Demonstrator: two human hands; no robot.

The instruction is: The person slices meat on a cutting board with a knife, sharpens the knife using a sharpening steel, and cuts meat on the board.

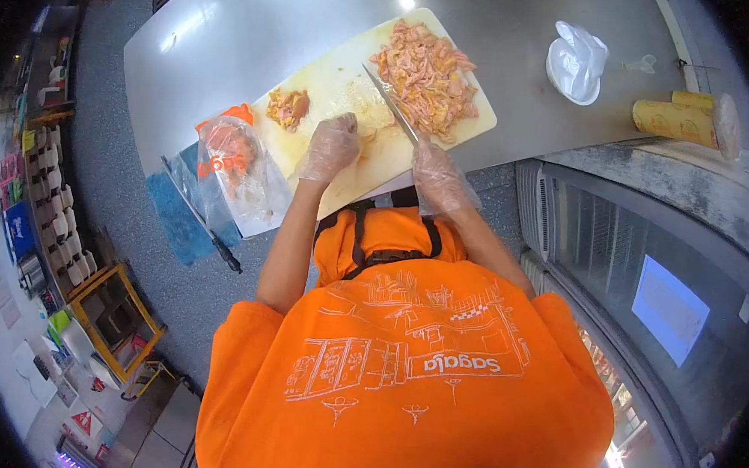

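My right hand (439, 180), in a clear plastic glove, grips a long knife (389, 104) whose blade points away across the white cutting board (337, 76). To the right of the blade lies a big heap of sliced raw meat (427, 78). My left hand (332, 148), also gloved, rests on the board with its fingers curled in; what they hold, if anything, is hidden. Pale scraps (373, 114) are spread between the hands. Beyond my left hand sits a smaller clump of meat (288, 109). A clear bag with orange print (239, 170) overlaps the board's left end.
A dark-handled rod (196, 210) lies by a blue cloth (165, 221) at the left edge of the metal table (524, 37). Farther right are a white plastic bag (576, 66) and a yellow roll (677, 124). A glass-fronted cabinet (614, 240) stands close on my right.
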